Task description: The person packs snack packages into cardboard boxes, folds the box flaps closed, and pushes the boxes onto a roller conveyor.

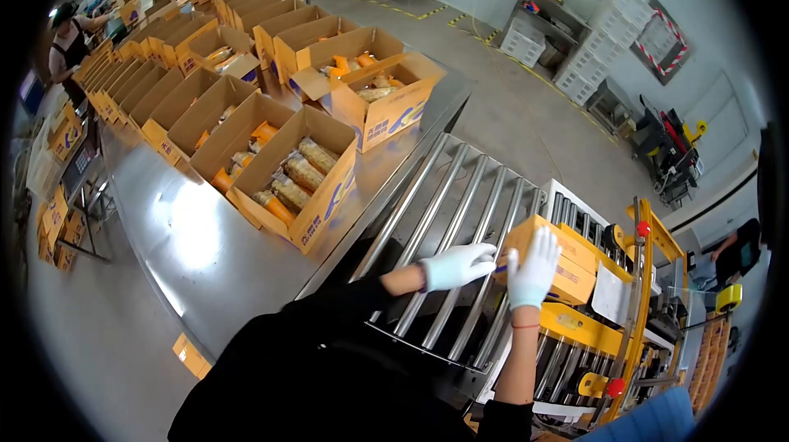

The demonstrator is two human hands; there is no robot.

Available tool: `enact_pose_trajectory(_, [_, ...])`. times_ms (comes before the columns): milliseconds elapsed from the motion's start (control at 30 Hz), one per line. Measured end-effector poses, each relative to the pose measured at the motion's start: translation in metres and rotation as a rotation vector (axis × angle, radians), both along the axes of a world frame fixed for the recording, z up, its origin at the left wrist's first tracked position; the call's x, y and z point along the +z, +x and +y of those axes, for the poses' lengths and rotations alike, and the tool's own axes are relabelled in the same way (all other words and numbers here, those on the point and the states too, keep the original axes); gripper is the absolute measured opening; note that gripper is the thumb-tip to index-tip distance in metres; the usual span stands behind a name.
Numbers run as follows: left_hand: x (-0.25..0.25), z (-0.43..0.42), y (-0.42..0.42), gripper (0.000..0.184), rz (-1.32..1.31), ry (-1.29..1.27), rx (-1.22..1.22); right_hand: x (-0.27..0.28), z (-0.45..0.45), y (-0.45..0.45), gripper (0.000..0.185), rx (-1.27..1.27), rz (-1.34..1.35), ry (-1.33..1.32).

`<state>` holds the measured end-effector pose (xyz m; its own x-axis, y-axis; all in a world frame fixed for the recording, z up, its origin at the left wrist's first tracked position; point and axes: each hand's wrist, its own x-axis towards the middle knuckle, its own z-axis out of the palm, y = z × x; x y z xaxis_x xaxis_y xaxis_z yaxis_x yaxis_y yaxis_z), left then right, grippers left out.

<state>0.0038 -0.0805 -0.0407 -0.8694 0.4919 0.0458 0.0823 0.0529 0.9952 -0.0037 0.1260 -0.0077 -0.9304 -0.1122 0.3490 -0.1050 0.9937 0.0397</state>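
A closed cardboard box (575, 265) lies at the end of the roller conveyor (448, 236), partly inside the yellow-framed machine (579, 327). My right hand (534, 268), in a white glove, rests flat against the box's near side with its fingers stretched out. Just left of it, my left hand (459, 267), also gloved, is over the rollers with its fingers pointing at the box. A small dark blue item shows by its fingertips; whether the hand holds it is unclear.
Open cartons (329, 203) of packaged corn and orange packs stand in rows on the metal table (177, 220). Another person (70, 43) stands at the far left. White crates (608, 27) are stacked by the wall. Someone is partly visible at the right edge.
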Motion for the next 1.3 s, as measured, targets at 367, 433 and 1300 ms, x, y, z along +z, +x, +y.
enact_pose_trajectory(367, [0.075, -0.217, 0.087, 0.043, 0.203, -1.332, 0.583, -0.015, -0.023, 0.037, 0.036, 0.302, -0.013, -0.879])
enact_pose_trajectory(433, [0.078, -0.196, 0.069, 0.033, 0.291, -0.974, 0.56, -0.01, -0.054, 0.052, 0.029, 0.518, -0.141, -0.682])
enact_pose_trajectory(1300, [-0.037, -0.198, 0.007, 0.061, 0.252, -0.054, 0.856, 0.011, -0.12, 0.04, 0.089, 0.599, -0.201, -0.376])
